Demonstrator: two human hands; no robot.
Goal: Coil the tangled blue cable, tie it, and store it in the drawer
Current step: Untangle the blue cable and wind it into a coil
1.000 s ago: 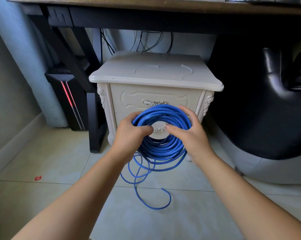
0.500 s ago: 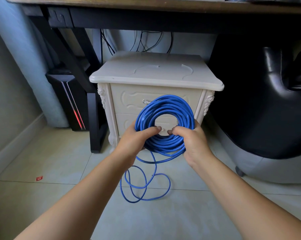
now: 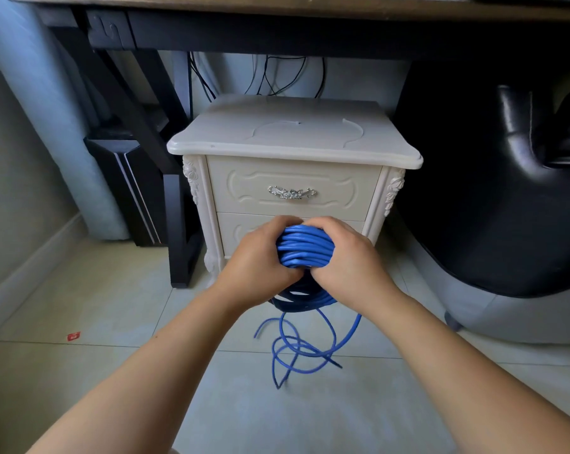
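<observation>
Hands [image 3: 305, 257] clamped on blue cable [image 3: 305, 245], strands running left-right, coil seemingly edge-on, loose loops dangling below.

No text, brand, number or sign can be read anywhere in view. A small red scrap [image 3: 74, 336] on the floor [image 3: 113, 309] carries pale marks, but they are too small and blurred to make out. The cabinet [image 3: 293, 142] and its two drawer fronts bear only carved ornament, no lettering.
</observation>
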